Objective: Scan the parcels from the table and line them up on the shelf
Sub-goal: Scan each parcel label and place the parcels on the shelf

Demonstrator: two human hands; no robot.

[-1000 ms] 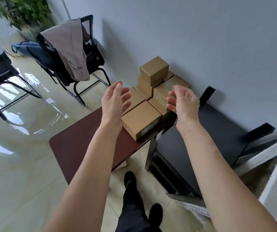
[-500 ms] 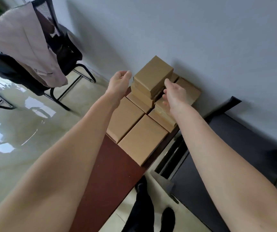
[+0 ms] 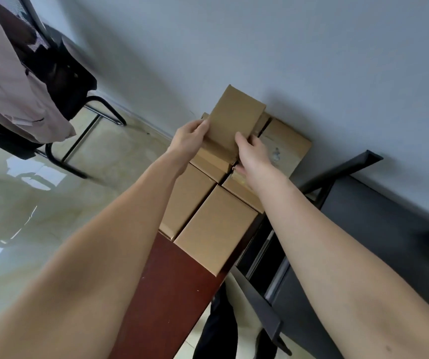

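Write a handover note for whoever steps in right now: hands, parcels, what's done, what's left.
Left hand and right hand grip opposite sides of the top parcel on the stack by the wall.
Other parcels sit on the brown table, packed at its far end.
The dark shelf stands right of the table; no parcels show on it.
Done: top parcel is in hand, nothing more visible.
Left: lift it, scan it, place it on the shelf, then repeat for the rest. No scanner is in view.

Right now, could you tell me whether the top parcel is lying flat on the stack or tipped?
Tipped. The top parcel slants with its near edge raised off the stack, the left hand and right hand gripping its sides.
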